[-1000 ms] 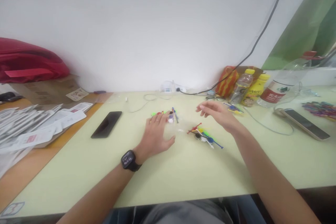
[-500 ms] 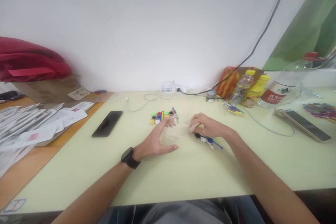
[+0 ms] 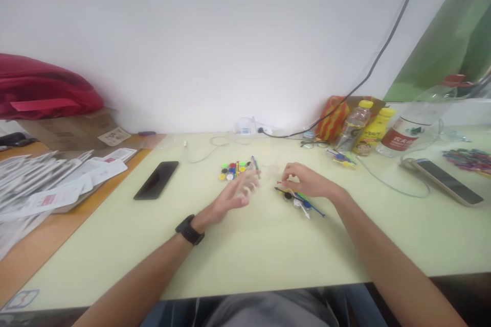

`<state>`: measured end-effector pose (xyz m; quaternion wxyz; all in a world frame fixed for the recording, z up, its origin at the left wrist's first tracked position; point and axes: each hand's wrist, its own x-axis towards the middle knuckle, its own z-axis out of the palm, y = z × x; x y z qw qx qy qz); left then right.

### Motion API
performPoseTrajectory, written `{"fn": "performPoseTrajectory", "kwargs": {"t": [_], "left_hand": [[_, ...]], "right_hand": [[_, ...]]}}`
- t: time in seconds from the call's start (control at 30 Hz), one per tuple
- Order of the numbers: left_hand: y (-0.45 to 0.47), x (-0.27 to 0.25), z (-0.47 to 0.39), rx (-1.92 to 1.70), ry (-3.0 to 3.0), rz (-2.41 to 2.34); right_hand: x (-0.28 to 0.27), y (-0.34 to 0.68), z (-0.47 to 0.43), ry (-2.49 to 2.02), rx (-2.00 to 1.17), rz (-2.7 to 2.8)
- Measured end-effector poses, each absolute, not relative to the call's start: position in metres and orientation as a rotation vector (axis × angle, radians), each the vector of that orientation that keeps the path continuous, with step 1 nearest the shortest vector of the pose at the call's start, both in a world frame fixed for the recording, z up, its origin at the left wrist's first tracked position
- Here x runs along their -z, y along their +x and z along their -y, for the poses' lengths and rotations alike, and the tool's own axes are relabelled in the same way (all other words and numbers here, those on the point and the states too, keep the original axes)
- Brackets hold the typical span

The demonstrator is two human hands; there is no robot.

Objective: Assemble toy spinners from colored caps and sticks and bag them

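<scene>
My right hand (image 3: 307, 180) was just over the far side of a heap of coloured plastic pieces (image 3: 306, 205), thumb and fingertips pinching a red piece (image 3: 280, 182) whose end poked out by the heap's upper left edge. Black, blue, white and green parts lay crossed in that heap on the pale green table (image 3: 268, 260). My left hand (image 3: 235, 194) was to the heap's left, blurred, fingers loosely spread and thumb apart; I couldn't tell whether anything clear was between them. Farther back and left of the heap lay a cluster of coloured discs (image 3: 230, 169). A black phone (image 3: 156, 180) lay well left of the heap, a yellow bottle (image 3: 373, 135) behind it to the right.
</scene>
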<state>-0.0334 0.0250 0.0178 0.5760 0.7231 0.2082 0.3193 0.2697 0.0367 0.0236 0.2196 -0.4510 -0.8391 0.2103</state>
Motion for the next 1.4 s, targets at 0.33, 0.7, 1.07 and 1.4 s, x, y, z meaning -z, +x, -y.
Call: {"fn": "performPoseTrajectory", "kwargs": {"t": [0.33,0.7,1.07,1.4], "left_hand": [[-0.032,-0.027,-0.026,-0.628,1.209,-0.348],[-0.034,-0.028,-0.015,-0.654,1.945,-0.690],[-0.037,-0.028,-0.017,-0.642,2.061,-0.818],[-0.040,-0.033,-0.023,-0.499,2.003,-0.823]], "right_hand": [[-0.035,0.284,-0.047,-1.197,-0.641,1.581],[-0.064,0.284,-0.031,-0.766,-0.873,1.080],[-0.070,0.282,-0.014,-0.703,-1.119,1.237],[-0.070,0.271,-0.010,-0.835,-1.016,1.577]]}}
